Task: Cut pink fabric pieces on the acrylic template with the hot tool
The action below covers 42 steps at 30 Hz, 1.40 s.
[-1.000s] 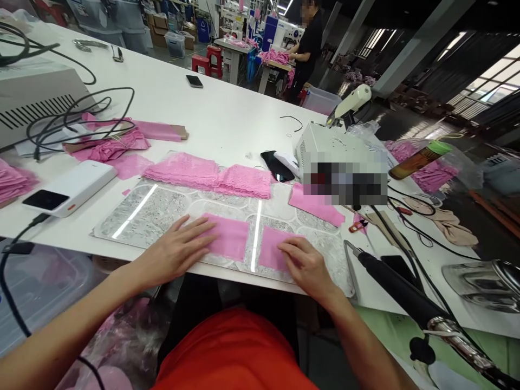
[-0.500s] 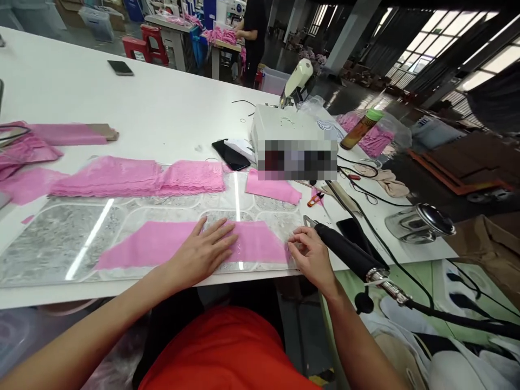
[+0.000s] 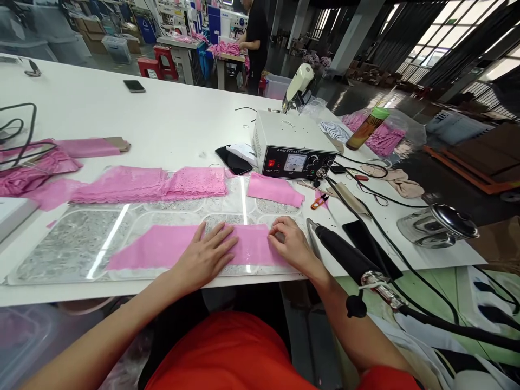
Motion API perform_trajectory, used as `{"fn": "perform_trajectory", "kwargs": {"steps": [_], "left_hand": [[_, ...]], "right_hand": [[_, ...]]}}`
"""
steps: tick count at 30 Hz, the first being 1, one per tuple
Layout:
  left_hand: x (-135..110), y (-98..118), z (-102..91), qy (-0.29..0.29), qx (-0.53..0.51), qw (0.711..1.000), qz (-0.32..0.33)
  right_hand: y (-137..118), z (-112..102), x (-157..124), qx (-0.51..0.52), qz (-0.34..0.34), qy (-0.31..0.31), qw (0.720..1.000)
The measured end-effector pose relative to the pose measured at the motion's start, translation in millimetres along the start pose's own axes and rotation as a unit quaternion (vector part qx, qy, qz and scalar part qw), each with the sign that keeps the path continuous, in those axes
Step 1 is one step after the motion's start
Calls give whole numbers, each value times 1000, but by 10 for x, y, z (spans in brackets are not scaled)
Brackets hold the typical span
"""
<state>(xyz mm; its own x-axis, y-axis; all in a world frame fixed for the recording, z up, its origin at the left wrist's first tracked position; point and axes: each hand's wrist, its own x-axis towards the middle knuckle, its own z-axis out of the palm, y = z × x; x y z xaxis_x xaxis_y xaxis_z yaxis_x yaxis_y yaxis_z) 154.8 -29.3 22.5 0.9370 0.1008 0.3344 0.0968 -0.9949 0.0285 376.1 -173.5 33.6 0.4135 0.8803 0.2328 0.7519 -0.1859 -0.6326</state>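
A flat pink fabric piece (image 3: 158, 246) with slanted ends lies on a clear, grey-patterned mat (image 3: 69, 244) at the table's front. My left hand (image 3: 207, 249) rests palm down across its middle, fingers spread. Over the fabric's right part is my right hand (image 3: 290, 244), its fingers bent and thumb drawn in towards the fingertips; what they hold, if anything, is hidden. Just right of that hand, a black handheld tool (image 3: 345, 252) with a metal tip and cable lies on the table. Behind the mat's middle are stacked lace-edged pink pieces (image 3: 195, 183) and a smaller pink piece (image 3: 274, 189).
A control box (image 3: 298, 146) with dial and knobs stands behind. Orange thread snips (image 3: 319, 201), a dark phone (image 3: 371, 249), a lidded glass mug (image 3: 436, 227) and a green-capped bottle (image 3: 368, 129) are at right. Cables cross there. A person (image 3: 255, 43) works at a far sewing machine.
My right hand has moved left and up, from the fabric's right corner onto its right part. My left hand stays on the fabric. The view has shifted slightly.
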Motion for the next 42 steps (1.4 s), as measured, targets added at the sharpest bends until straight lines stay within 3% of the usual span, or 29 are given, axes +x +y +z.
{"fn": "perform_trajectory", "kwargs": {"steps": [18,26,34,39,42], "left_hand": [[-27,35,19,2,11,999,-37],[-24,52,9,10,20,999,-40],[-20,57,32,19,31,999,-39],[-22,40,41,36,52,998,-20],[-26,26,51,39,52,998,-16]], "right_hand": [[78,18,105,13,-45,-5,999],[67,43,180,10,5,-10,1000],[74,54,287,20,-9,11,1000],[91,-125,69,21,-9,55,998],[118,-210,-163,9,-14,35,999]]}}
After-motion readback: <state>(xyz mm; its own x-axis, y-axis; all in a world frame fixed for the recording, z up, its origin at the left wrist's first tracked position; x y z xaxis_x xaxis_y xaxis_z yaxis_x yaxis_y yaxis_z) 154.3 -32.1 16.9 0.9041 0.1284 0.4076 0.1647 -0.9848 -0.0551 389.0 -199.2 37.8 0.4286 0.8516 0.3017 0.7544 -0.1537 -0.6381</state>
